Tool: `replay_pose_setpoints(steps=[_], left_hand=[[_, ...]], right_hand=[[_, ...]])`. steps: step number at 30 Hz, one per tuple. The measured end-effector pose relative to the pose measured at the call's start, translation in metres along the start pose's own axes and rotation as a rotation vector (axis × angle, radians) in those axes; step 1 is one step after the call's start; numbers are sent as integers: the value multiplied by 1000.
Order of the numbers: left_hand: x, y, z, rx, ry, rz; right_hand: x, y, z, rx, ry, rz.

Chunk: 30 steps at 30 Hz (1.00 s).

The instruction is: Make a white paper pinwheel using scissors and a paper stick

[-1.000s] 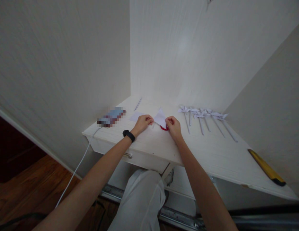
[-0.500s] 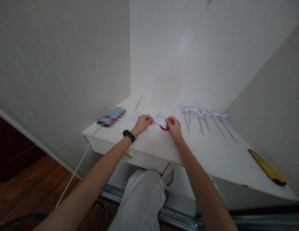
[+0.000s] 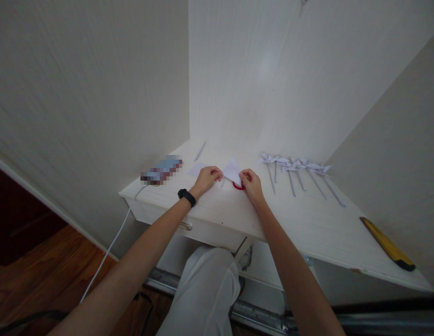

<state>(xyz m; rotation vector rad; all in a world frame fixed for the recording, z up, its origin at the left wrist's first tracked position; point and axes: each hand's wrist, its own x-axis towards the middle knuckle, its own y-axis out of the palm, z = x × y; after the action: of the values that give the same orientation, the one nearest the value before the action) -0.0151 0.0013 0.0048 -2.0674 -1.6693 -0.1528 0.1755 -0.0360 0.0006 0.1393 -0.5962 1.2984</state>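
White folded paper triangle (image 3: 232,170) stands between the two hands near the middle of the white wooden worktop (image 3: 307,224), one point raised. No container is seen on the worktop. The left hand (image 3: 207,179) is extended forward, knuckles up, a black wristband (image 3: 187,197) on the wrist; its fingers (image 3: 217,174) are pinched on the paper's edge at 9 o'clock. The right hand (image 3: 251,185) reaches in likewise, fingers (image 3: 245,177) curled and grasping the paper's lower corner at 4 o'clock. A small red ring-shaped item (image 3: 237,186) lies on the worktop directly under the paper, touching the right hand; what it is cannot be told. A row of white paper pinwheels on thin sticks (image 3: 297,172) lies at 3 o'clock, well apart from the hands. A flat white paper sheet (image 3: 196,169) lies just beside the left hand at 11 o'clock. A phone with white cable (image 3: 162,170) rests at 9 o'clock. A yellow-handled tool (image 3: 386,243) lies at the worktop's right end.
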Motion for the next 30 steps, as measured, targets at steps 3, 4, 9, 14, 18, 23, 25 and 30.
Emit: replay_pose_setpoints(steps=[3, 4, 9, 14, 18, 23, 25, 30], left_hand=[[0, 0, 0, 2, 8, -8], [0, 0, 0, 4, 8, -8], [0, 0, -1, -5, -12, -3], [0, 0, -2, -26, -14, 1], [-1, 0, -4, -10, -33, 5], [-2, 0, -6, 5, -18, 11], [-3, -1, -7, 22, -26, 12], [-2, -1, -6, 32, -29, 11]], right_hand=[[1, 0, -4, 5, -1, 1], [1, 0, -5, 10, 1, 0], [2, 0, -6, 11, 5, -1], [1, 0, -3, -17, 8, -8], [1, -1, 0, -46, 2, -18], [1, 0, 2, -49, 24, -23], [1, 0, 2, -50, 21, -20], [2, 0, -3, -62, -3, -27]])
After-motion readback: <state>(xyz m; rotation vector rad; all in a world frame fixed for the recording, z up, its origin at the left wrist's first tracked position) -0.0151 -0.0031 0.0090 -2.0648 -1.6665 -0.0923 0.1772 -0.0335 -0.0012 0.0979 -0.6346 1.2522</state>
